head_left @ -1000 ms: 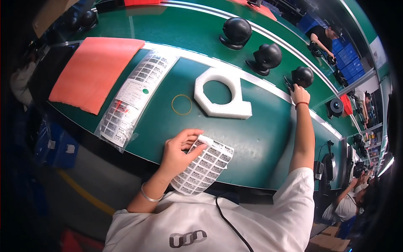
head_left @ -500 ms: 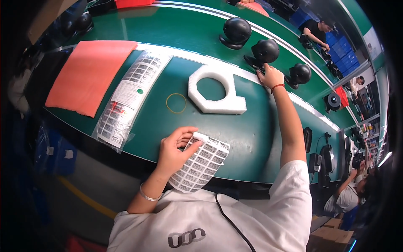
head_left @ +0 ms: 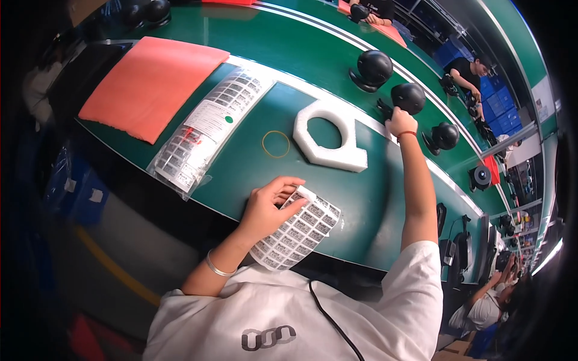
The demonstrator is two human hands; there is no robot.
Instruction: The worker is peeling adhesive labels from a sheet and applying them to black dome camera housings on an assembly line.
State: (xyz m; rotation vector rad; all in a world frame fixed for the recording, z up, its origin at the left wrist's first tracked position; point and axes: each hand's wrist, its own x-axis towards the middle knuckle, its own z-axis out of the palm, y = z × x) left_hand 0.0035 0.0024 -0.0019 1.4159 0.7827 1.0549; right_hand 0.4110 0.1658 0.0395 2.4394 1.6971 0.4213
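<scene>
My left hand (head_left: 270, 207) pinches the top of a white sheet of small grey printed labels (head_left: 295, 234) between thumb and fingers; the sheet hangs over the table's front edge. With its arm stretched forward, my right hand (head_left: 400, 122) is closed at the base of a black ball-shaped device (head_left: 408, 98), the middle one of three by the far side of the table; its fingertips are partly hidden. One similar black device (head_left: 374, 68) stands to its left, another (head_left: 445, 136) to its right. A white foam ring (head_left: 343, 153) lies on the green table between my hands.
A yellow rubber band (head_left: 276, 144) lies left of the foam. Further left are a clear bag of label sheets (head_left: 201, 132) and an orange foam sheet (head_left: 153, 84). Black adapters with cables (head_left: 460, 246) lie at the right. Other people work across the line.
The whole view has shifted, so the table things sit further right and lower. My right hand has moved closer in against the middle device's base. My left hand still holds the label sheet.
</scene>
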